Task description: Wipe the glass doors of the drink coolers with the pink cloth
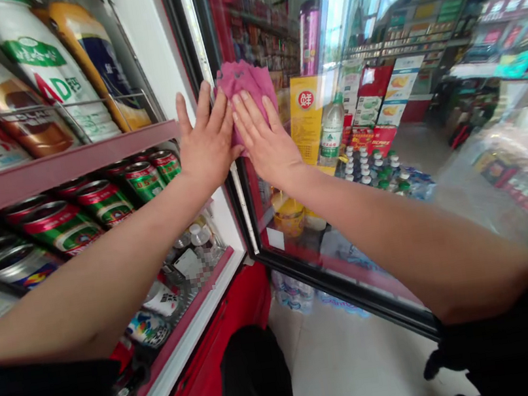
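Note:
A pink cloth (247,84) is pressed flat against the inside of the open glass door (387,159) of a drinks fridge. My right hand (264,138) lies on the cloth with its fingers stretched out and close together. My left hand (206,142) is beside it, fingers spread, its fingertips on the cloth's left edge and its palm over the black door frame (239,215). Neither hand grips anything; both press flat.
To the left, the fridge shelves (61,167) hold large bottles (48,65) above and rows of green-and-red cans (96,206) below. Through the glass I see stacked water bottles (379,171), a yellow box (306,115) and a street. The red fridge base (227,349) and pale floor are below.

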A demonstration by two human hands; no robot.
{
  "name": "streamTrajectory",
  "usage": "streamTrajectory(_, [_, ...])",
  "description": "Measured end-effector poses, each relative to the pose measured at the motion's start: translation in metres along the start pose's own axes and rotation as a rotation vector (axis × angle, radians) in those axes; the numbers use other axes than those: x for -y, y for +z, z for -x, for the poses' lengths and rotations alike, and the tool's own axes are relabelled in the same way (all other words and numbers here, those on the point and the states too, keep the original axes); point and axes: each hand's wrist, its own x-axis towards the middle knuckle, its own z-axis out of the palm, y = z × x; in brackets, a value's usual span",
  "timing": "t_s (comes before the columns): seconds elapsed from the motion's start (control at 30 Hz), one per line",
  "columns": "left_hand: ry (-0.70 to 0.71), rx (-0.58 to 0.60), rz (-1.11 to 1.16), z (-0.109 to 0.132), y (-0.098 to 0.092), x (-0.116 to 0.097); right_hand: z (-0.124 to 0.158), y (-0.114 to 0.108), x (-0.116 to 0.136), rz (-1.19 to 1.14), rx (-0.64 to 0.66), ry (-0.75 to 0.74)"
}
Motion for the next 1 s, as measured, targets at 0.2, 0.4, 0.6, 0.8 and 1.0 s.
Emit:
streamTrajectory(0.2, [0.012,-0.057,0.0,0.025,0.017,-0.015,0.028,0.0,0.006,0.154,0.094,-0.043])
streamTrajectory(0.4, [0.013,-0.09,0.041,0.032,0.022,-0.04,0.054,-0.021,0.0,0.292,0.166,-0.045])
streamTrajectory(0.6, [0.06,-0.119,0.068,0.04,0.027,-0.09,0.103,-0.071,-0.011,0.45,0.361,-0.08])
streamTrajectory(0.8, [0.126,-0.16,0.101,0.043,0.028,-0.144,0.155,-0.115,-0.027,0.432,0.374,-0.065])
streamTrajectory(1.0, [0.19,-0.184,0.128,0.041,0.022,-0.198,0.207,-0.155,-0.043,0.48,0.303,-0.041])
